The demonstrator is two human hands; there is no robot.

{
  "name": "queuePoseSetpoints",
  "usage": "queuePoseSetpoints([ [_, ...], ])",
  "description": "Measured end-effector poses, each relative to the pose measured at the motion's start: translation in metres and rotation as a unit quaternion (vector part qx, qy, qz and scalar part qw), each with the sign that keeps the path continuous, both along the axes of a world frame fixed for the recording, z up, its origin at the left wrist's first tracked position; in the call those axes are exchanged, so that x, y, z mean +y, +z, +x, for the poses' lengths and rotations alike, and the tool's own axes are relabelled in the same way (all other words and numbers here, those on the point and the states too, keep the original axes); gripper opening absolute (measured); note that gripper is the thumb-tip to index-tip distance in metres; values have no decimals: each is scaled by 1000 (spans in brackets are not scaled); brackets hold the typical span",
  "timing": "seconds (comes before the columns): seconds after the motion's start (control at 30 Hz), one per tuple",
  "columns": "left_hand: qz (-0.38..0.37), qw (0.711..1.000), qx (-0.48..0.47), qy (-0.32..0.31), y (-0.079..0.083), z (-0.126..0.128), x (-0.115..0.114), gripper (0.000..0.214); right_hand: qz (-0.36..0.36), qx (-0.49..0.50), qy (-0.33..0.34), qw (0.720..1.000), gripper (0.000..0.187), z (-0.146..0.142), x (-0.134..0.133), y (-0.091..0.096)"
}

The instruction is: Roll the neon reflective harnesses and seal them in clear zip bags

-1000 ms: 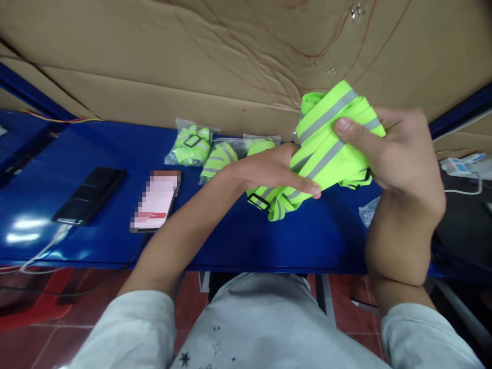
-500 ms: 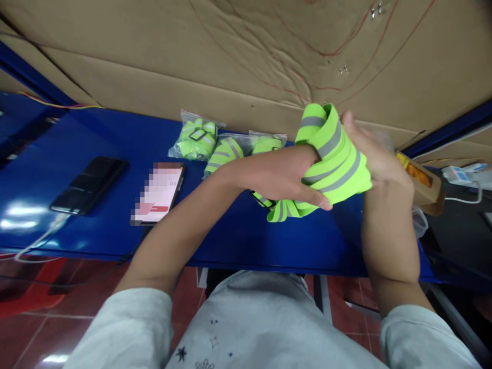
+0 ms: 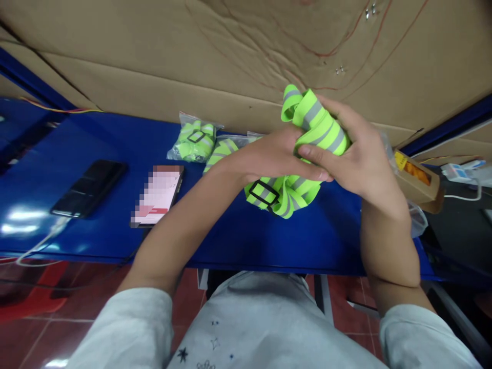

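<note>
A neon yellow-green reflective strap [image 3: 321, 125] with grey stripes is bunched in loose coils between my two hands. My left hand [image 3: 277, 154] is closed around its left side, the fingers mostly hidden behind the coils. Over the right side wraps my right hand [image 3: 359, 148], its thumb pressed across the front near the left thumb. Further folds of strap hang below my left hand, with a black rectangular buckle [image 3: 264, 192] on them.
Clear zip bags of similar straps [image 3: 197, 141] lie along the cardboard wall [image 3: 154, 77]. To the left on the blue table [image 3: 226, 246] are a black phone [image 3: 90, 187] on a white cable and a lit phone [image 3: 159, 195]. A cardboard box [image 3: 418, 179] stands at right.
My right hand has closed over the coils, bringing its thumb to the front. The bundle has shifted left and become more compact, and the buckle now shows more fully below.
</note>
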State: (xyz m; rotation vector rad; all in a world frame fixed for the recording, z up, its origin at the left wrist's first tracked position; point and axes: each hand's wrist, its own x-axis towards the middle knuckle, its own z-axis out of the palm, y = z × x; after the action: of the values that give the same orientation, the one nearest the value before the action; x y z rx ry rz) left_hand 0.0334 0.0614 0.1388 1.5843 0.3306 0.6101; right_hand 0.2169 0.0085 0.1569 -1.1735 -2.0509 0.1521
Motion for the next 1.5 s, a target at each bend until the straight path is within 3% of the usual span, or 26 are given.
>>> queuePoseSetpoints([
  [0.2, -130, 986, 32, -103, -6, 0, 1, 35, 63, -2, -49, 997, 54, 0, -9, 7],
  [0.33, -185, 978, 37, -92, -16, 11, -7, 39, 119, 24, -44, 992, 57, 5, -12, 10],
  [0.43, -155, 985, 41, -58, -22, 19, -10, 43, 130, 42, -56, 989, 59, 7, -13, 11],
  [0.5, -70, 996, 48, -4, -23, 19, -7, 40, 120, 65, -74, 988, 49, 7, -14, 11],
  [0.6, 76, 990, 94, 77, -22, 12, 4, 41, 83, 95, -105, 987, 35, 6, -12, 9],
  [0.67, 123, 980, 142, 72, -24, 6, 13, 43, 45, 105, -98, 989, 33, 5, -9, 5],
  [0.77, 103, 979, 174, -13, -31, 0, 25, 41, -57, 152, -53, 985, 31, 6, 0, -4],
  [0.83, 64, 986, 151, -43, -36, 0, 30, 43, -147, 225, -23, 963, 35, 9, 8, -11],
  [0.9, 52, 993, 108, -18, -40, 2, 33, 49, -235, 301, 4, 924, 39, 11, 16, -17],
  [0.97, 65, 995, 68, 22, -41, 3, 33, 56, -262, 339, 15, 903, 41, 13, 22, -20],
  [1.03, 76, 995, 43, 44, -38, 2, 32, 59, -204, 309, -10, 929, 40, 15, 25, -20],
  [1.13, 67, 996, 30, 47, -32, 1, 28, 55, -24, 192, -69, 979, 32, 16, 24, -15],
  [1.23, 51, 998, 28, 39, -27, 1, 24, 46, 65, 107, -78, 989, 24, 15, 16, -8],
  [1.4, 33, 998, 24, 41, -17, -3, 19, 42, -22, -18, -61, 998, 43, 5, -1, -2],
  [1.5, 41, 997, 60, 26, -14, -6, 17, 40, -33, -51, -43, 997, 68, -2, -2, -6],
])
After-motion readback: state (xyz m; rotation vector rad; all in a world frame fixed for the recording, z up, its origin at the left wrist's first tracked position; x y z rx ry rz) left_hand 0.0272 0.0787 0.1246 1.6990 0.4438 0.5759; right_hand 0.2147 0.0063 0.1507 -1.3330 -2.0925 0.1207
